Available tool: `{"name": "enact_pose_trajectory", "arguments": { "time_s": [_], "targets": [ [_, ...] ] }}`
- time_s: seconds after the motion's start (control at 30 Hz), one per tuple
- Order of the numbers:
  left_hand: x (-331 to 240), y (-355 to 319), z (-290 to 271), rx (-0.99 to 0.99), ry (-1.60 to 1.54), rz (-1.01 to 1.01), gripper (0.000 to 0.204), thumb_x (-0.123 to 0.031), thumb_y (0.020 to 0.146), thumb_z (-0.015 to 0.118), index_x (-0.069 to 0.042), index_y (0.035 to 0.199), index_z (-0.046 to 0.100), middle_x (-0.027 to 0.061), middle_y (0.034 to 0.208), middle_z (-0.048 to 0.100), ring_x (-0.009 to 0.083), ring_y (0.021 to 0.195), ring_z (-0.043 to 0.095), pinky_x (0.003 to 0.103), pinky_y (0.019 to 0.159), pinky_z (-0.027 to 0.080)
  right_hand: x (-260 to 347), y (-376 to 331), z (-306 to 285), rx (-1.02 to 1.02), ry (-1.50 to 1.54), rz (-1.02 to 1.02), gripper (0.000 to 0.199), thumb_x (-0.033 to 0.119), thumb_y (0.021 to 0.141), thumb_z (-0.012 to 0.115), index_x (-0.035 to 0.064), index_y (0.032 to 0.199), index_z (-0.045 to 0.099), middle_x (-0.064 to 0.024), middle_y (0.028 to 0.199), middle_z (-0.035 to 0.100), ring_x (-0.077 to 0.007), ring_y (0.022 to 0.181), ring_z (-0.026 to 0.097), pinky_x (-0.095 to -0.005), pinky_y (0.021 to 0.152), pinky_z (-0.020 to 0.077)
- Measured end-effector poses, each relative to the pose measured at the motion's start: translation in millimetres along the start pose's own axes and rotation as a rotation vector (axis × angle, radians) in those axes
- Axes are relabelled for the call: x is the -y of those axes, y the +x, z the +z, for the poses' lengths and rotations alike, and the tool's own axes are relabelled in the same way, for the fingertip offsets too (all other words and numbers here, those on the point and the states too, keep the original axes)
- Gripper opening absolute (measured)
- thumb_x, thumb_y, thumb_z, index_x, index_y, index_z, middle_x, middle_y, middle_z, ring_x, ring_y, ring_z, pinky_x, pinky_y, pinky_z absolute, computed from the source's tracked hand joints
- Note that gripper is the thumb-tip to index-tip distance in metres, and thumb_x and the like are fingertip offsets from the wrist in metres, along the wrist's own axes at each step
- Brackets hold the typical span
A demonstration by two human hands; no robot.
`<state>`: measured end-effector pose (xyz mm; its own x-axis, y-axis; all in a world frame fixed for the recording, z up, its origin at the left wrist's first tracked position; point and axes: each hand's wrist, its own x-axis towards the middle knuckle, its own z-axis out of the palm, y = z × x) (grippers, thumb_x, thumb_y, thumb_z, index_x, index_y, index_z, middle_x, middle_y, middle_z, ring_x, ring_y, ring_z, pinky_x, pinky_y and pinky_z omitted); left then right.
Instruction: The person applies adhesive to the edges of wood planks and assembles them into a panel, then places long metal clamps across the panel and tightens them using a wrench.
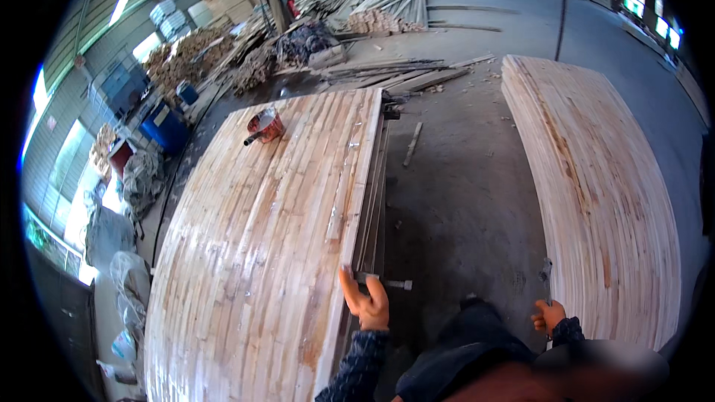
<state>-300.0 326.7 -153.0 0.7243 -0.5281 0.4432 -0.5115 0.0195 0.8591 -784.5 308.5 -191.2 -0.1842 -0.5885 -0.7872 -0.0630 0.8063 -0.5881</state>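
My left hand is at the right edge of a broad panel of glued wood strips, its index finger stretched up against the edge and its thumb apart. Just beyond the thumb, a metal clamp screw sticks out sideways from that edge. Lower right, my right hand is closed around a slim metal tool with a thicker head, its exact kind unclear. It is beside a tall stack of wood panels. A red-stained pot with a dark handle stands on the far part of the left panel.
Dark floor runs between the panel and the stack, with a loose wood stick on it. Loose boards lie beyond. Blue drums and plastic-wrapped bundles stand at left. Timber piles and several people are farther back.
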Motion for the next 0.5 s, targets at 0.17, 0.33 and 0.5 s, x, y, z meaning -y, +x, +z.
{"name": "enact_pose_trajectory", "arguments": {
  "time_s": [0.17,0.33,0.5],
  "targets": [
    [-2.4,72.0,146.9,-0.139,-0.136,-0.095,0.064,-0.011,0.095,0.059,0.002,0.152,0.035,0.0235,0.148,0.048,0.0348,0.136,0.049,0.043,0.110,0.039,119.7,115.1,7.0,-0.054,-0.116,-0.027,0.040,0.023,0.100,0.056,0.0053,0.135,0.049,-0.0181,0.080,0.066,-0.0217,0.051,0.058,-0.0359,0.048,0.0513],
    [-8.8,70.2,226.6,-0.149,-0.075,-0.384,0.066,-0.015,0.093,0.062,0.000,0.152,0.037,0.0226,0.148,0.049,0.0355,0.136,0.049,0.045,0.112,0.038,303.4,190.3,76.9,0.075,-0.580,-0.353,0.036,0.012,0.095,0.050,0.0052,0.131,0.054,-0.0141,0.075,0.065,-0.0193,0.054,0.060,-0.0338,0.048,0.0494],
    [9.9,84.8,266.2,-0.354,0.018,-0.513,0.065,-0.013,0.091,0.061,-0.003,0.152,0.039,0.0223,0.146,0.051,0.0355,0.135,0.050,0.045,0.111,0.037,477.2,239.7,210.6,0.288,-0.786,-0.550,0.042,0.013,0.092,0.054,0.0062,0.134,0.055,-0.0127,0.080,0.068,-0.0178,0.059,0.064,-0.0338,0.058,0.0532]
  ]
}}
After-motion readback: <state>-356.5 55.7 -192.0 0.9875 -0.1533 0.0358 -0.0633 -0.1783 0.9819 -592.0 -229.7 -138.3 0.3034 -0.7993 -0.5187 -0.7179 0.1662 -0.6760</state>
